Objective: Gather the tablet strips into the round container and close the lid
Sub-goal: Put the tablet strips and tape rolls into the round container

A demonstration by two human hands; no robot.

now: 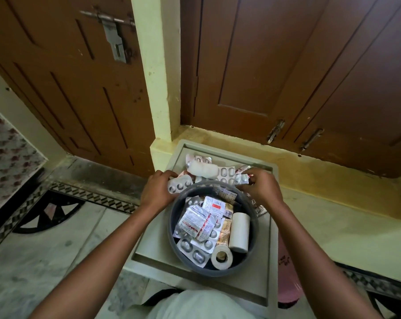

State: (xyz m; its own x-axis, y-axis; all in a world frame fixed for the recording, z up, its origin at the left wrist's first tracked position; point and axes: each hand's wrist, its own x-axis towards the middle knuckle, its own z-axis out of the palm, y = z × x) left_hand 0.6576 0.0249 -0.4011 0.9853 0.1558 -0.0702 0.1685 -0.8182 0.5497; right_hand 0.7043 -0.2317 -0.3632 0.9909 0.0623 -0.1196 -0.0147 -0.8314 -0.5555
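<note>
A round grey container (pixel 172 229) stands on a beige square stool top (pixel 153 247), open, with several tablet strips (pixel 196 223) and two white tape rolls inside. My left hand (pixel 159 188) holds a silver tablet strip (pixel 180 184) at the container's far-left rim. My right hand (pixel 260 186) pinches a small silver strip (pixel 241 178) at the far-right rim. More loose strips (pixel 226 173) and a white bandage roll (pixel 203 169) lie on the stool behind the container. No lid is in view.
Brown wooden doors (pixel 79 77) and a yellow pillar (pixel 158 65) rise just behind the stool. A patterned tiled floor (pixel 56 203) lies at the left. A pink object (pixel 287 279) sits beside the stool at the lower right.
</note>
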